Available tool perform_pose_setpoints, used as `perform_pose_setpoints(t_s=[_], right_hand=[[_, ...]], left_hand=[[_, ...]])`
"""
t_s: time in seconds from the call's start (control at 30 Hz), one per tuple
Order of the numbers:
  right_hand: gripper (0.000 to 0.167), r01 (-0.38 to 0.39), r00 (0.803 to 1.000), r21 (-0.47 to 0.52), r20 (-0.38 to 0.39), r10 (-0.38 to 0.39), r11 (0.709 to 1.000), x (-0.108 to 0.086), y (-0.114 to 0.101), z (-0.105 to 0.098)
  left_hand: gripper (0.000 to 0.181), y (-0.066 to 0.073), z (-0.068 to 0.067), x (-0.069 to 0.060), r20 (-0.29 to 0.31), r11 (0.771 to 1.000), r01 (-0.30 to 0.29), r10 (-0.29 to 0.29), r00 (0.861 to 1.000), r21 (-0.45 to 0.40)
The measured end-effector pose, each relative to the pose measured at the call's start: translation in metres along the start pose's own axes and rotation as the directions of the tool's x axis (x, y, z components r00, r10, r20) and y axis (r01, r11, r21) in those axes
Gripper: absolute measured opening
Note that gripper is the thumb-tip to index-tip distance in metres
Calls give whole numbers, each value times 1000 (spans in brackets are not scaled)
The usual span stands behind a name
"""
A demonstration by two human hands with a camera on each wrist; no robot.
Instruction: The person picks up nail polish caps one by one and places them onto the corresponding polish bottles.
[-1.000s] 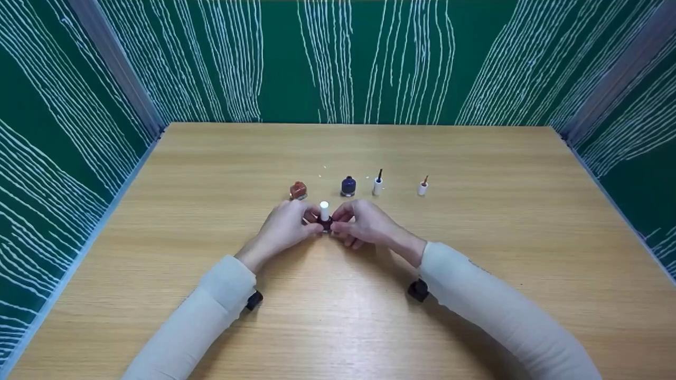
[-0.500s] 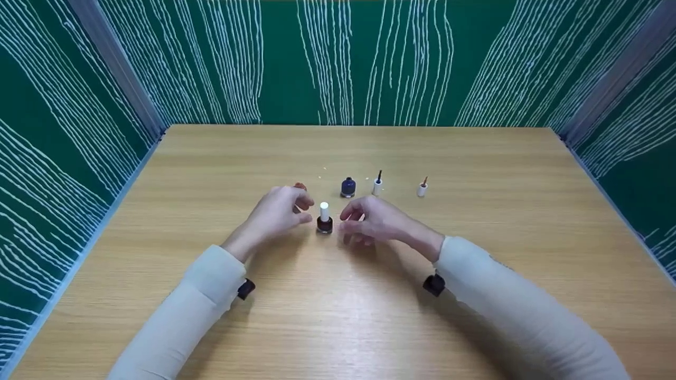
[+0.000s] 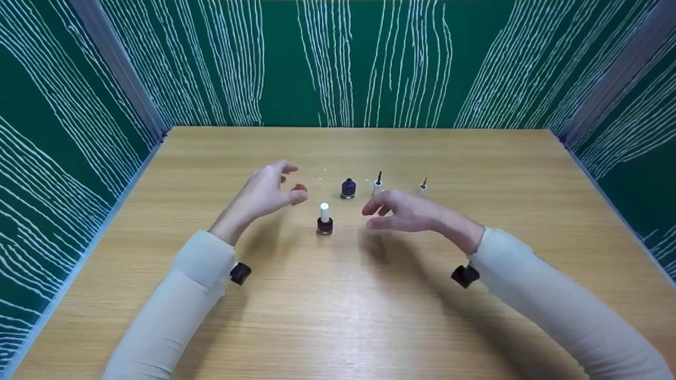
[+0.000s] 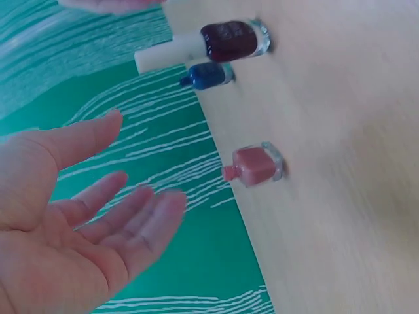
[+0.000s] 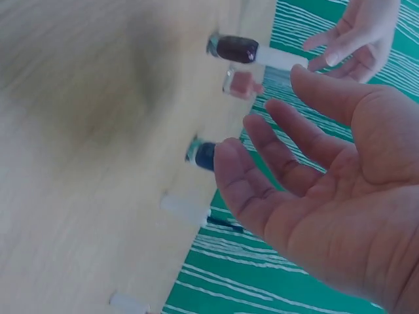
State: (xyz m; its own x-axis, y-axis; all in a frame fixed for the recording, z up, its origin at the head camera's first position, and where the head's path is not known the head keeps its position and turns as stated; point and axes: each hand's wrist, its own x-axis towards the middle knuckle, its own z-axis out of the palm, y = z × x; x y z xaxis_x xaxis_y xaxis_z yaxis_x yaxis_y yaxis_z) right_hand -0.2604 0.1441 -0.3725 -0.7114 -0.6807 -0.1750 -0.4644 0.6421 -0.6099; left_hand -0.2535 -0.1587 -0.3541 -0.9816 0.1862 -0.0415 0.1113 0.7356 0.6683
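A dark red nail polish bottle (image 3: 325,226) with its white cap on stands upright between the two hands, touched by neither. My left hand (image 3: 264,191) hovers to its left, fingers spread and holding nothing, near an uncapped orange-red bottle (image 4: 255,165) that it partly hides in the head view. To the right, my right hand (image 3: 404,212) is raised above the table with relaxed fingers and nothing in them. Behind stands an uncapped dark blue bottle (image 3: 348,188). A white cap with a dark brush (image 3: 377,184) stands brush up, partly behind the right hand.
Farther right, a second white cap with an orange brush (image 3: 423,187) stands brush up, its base hidden by the right hand. Small white specks lie near the blue bottle. Green walls with white lines border the wooden table (image 3: 327,306) at the back and sides.
Both hands have let go of the dark red bottle and moved apart, the left one leftward and away from me, the right one rightward. The bottle stays standing in place.
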Motion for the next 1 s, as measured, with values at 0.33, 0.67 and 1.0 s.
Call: perform_pose_setpoints(t_s=[0.33,0.67,1.0], right_hand=[[54,-17,998,55,-57,20,998,-31,27,-14],[59,-55,994,126,-91,67,990,-62,56,-16],[61,-106,987,108,-110,118,988,-85,86,-16]], left_hand=[[84,-20,-7,14,-26,995,82,-84,996,-64],[88,-50,8,25,7,979,143,-143,990,-143],[77,-61,24,34,75,977,170,-161,984,-126]])
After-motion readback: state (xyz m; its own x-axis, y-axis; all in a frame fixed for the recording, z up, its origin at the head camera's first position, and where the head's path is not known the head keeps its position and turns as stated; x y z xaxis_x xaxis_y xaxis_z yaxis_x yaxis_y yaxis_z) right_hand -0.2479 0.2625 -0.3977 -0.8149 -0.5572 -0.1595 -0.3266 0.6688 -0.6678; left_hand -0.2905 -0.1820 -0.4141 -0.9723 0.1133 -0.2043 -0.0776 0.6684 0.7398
